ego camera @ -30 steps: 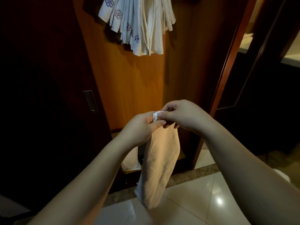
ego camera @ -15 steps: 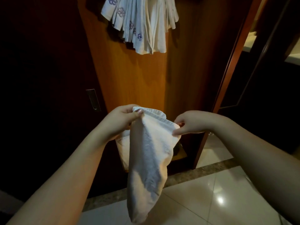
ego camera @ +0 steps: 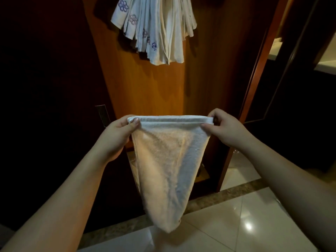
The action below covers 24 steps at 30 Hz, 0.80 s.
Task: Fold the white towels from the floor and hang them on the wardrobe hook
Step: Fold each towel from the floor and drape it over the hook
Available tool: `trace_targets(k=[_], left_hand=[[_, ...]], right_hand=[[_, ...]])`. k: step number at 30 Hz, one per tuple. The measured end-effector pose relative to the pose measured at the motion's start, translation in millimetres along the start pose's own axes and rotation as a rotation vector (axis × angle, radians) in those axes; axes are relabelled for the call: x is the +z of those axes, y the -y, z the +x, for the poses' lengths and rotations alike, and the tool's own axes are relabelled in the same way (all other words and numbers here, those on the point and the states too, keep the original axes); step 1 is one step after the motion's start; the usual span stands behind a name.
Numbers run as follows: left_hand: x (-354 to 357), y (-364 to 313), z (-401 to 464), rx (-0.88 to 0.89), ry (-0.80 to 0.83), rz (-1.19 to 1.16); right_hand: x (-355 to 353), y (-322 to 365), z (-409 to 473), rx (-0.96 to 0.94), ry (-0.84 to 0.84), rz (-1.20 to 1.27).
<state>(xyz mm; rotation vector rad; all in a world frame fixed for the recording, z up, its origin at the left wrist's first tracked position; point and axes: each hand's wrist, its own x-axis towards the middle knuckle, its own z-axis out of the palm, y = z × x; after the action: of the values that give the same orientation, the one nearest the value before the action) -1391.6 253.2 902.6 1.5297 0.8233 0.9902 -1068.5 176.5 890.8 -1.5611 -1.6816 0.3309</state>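
Two hands hold one white towel [ego camera: 163, 160] by its hemmed top edge, stretched level between them. The left hand [ego camera: 116, 137] pinches the left corner, thumb on the near face; the right hand [ego camera: 227, 128] pinches the right corner the same way, each grip closed tight on the cloth. Below both grips the towel hangs narrowing to a rounded end above the tiled floor [ego camera: 236, 224]. Above the grips, folded white towels [ego camera: 156, 30] hang against the wooden wardrobe panel [ego camera: 149, 84].
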Motion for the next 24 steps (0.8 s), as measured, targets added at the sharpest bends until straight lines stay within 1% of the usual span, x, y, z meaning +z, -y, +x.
trace_targets(k=[3, 4, 5, 9, 11, 14, 16, 18, 19, 21, 23, 24], left_hand=[[6, -2, 1, 0.042, -0.036, -0.067], [7, -2, 1, 0.047, -0.038, -0.079], [9, -2, 2, 0.052, -0.035, -0.09], [16, -6, 5, 0.083, -0.04, -0.101], [19, -9, 6, 0.114, -0.076, -0.089], [23, -16, 7, 0.212, -0.124, -0.072], [27, -18, 7, 0.266, -0.149, -0.069], [29, -17, 8, 0.275, -0.174, -0.084], [30, -16, 8, 0.266, -0.18, -0.093], [30, -15, 10, 0.23, -0.171, -0.119], [29, -16, 11, 0.207, -0.147, -0.126], [28, -16, 11, 0.205, -0.131, -0.121]], right_hand=[[5, 4, -1, 0.066, -0.045, 0.382], [6, 5, -1, 0.091, -0.069, 0.447], [7, 6, -2, 0.09, -0.101, 0.44], [6, 16, -9, 0.047, -0.211, 0.25], [5, 22, -8, -0.004, -0.278, 0.231], [8, 28, -6, -0.084, -0.412, 0.21], [8, 31, -5, -0.089, -0.445, 0.25], [2, 30, -3, -0.071, -0.394, 0.296], [-3, 30, -2, -0.057, -0.319, 0.334], [-11, 27, 0, 0.012, -0.08, 0.481], [-18, 22, 1, 0.148, 0.171, 0.655], [-22, 21, 1, 0.207, 0.26, 0.699]])
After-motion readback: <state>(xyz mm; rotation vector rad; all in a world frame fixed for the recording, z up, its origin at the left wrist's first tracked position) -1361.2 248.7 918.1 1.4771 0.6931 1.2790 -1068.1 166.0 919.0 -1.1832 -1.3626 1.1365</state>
